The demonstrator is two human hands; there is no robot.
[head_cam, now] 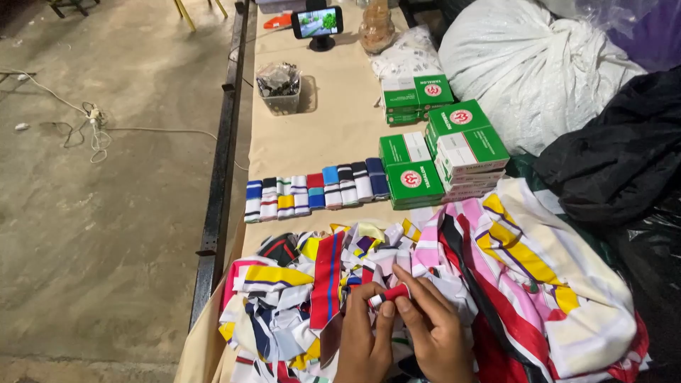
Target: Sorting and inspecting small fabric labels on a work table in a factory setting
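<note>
Above scrap pile point(284, 298), red-white strip point(389, 294) pinched between both hands' fingertips.

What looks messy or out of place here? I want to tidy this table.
Mostly the scrap pile: loose striped fabric pieces heaped unevenly under the hands, spilling toward the table edge. The folded rolls sit in a neat row and the green boxes are stacked. A cable lies tangled on the floor.

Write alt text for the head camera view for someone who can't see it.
Two bare hands, left hand and right hand, together pinch a small red-and-white folded fabric strip over a heap of colourful striped cloth scraps. Beyond lie a row of folded striped strips and green-and-white cardboard boxes.
</note>
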